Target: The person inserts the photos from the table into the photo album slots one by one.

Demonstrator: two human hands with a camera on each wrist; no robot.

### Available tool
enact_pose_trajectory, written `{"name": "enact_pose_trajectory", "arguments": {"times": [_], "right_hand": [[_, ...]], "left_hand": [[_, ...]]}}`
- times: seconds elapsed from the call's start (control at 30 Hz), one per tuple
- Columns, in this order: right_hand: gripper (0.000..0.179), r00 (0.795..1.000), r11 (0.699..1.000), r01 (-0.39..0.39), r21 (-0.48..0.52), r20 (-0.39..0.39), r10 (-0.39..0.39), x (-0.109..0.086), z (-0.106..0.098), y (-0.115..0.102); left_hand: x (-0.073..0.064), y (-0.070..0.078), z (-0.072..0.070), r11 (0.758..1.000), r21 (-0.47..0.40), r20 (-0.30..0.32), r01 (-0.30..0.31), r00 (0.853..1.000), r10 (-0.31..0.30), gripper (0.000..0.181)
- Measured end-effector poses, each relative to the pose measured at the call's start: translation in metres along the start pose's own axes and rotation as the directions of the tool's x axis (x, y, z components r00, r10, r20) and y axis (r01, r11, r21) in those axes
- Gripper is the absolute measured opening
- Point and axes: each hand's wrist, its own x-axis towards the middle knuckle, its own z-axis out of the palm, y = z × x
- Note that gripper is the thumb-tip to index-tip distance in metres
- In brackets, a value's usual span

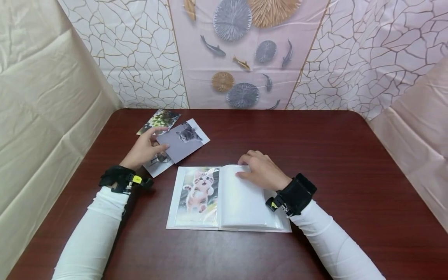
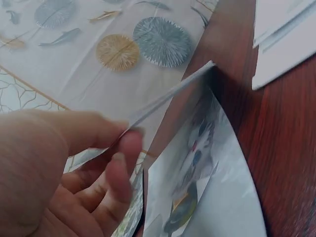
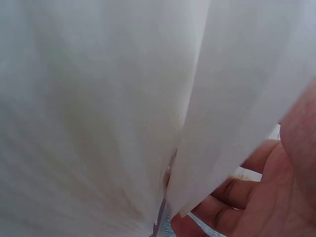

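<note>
An open photo album (image 1: 170, 210) lies on the table, with a kitten picture (image 1: 199, 192) in its left pocket and blank white on the right. My right hand (image 1: 264, 171) holds the upper part of a right-hand page (image 1: 241, 202), thumb in front; in the right wrist view the fingers (image 3: 234, 190) show behind the white sheets (image 3: 232, 94). At the back left, my left hand (image 1: 141, 149) pinches a grey photo card (image 1: 183, 147) with a small cat on it. The left wrist view shows this card (image 2: 173, 91) edge-on between thumb and fingers.
Beneath the pinched card lies another photo (image 1: 159, 166), partly covered. A photo of green plants (image 1: 162, 118) lies behind it near the table's back edge. Cloth drapes (image 1: 49, 97) hang around the brown table (image 1: 315, 140).
</note>
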Motion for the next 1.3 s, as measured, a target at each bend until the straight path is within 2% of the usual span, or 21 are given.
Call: {"name": "enact_pose_trajectory", "arguments": {"times": [0.13, 0.2, 0.33, 0.47, 0.6, 0.87, 0.97, 1.13, 1.23, 1.3], "right_hand": [[0.033, 1.0, 1.0, -0.001, -0.003, -0.006, 0.001, 0.0, 0.001, 0.0], [0.033, 1.0, 1.0, -0.006, -0.002, -0.006, 0.006, 0.0, 0.001, -0.001], [0.033, 1.0, 1.0, -0.005, 0.0, -0.013, 0.005, 0.0, 0.001, -0.001], [0.031, 1.0, 1.0, 0.008, 0.001, -0.028, -0.008, 0.001, 0.001, 0.0], [0.031, 0.999, 1.0, 0.012, 0.003, -0.036, -0.012, 0.001, 0.001, 0.0], [0.03, 0.999, 1.0, 0.011, 0.016, -0.037, -0.01, 0.001, 0.0, -0.001], [0.029, 0.999, 1.0, 0.013, 0.019, -0.046, -0.012, 0.001, 0.0, -0.001], [0.028, 0.998, 0.999, 0.016, 0.032, -0.058, -0.014, 0.001, -0.001, 0.0], [0.029, 0.998, 0.999, 0.015, 0.043, -0.065, -0.012, 0.001, -0.002, 0.0], [0.028, 0.997, 0.999, 0.019, 0.042, -0.074, -0.016, 0.0, -0.002, 0.0]], "left_hand": [[0.001, -0.002, 0.002, 1.0, -0.006, -0.017, -0.016, 1.0, 0.016, 0.029], [0.001, -0.002, 0.004, 1.0, -0.013, -0.012, -0.004, 1.0, 0.004, 0.025], [0.004, 0.0, 0.009, 0.997, -0.068, 0.006, 0.041, 0.999, -0.041, 0.026], [0.005, 0.004, 0.014, 0.992, -0.101, 0.002, 0.071, 0.997, -0.071, 0.037], [0.005, 0.005, 0.019, 0.99, -0.129, -0.027, 0.055, 0.998, -0.059, 0.041], [0.003, 0.007, 0.027, 0.984, -0.18, -0.022, 0.006, 1.0, -0.011, 0.026], [0.002, 0.01, 0.03, 0.976, -0.216, 0.002, 0.008, 1.0, -0.008, 0.028], [0.002, 0.018, 0.035, 0.965, -0.259, 0.094, 0.045, 0.995, -0.021, 0.044], [0.002, 0.021, 0.037, 0.961, -0.272, 0.114, 0.054, 0.993, -0.024, 0.052], [0.002, 0.022, 0.039, 0.958, -0.283, 0.106, 0.043, 0.994, -0.013, 0.052]]}}
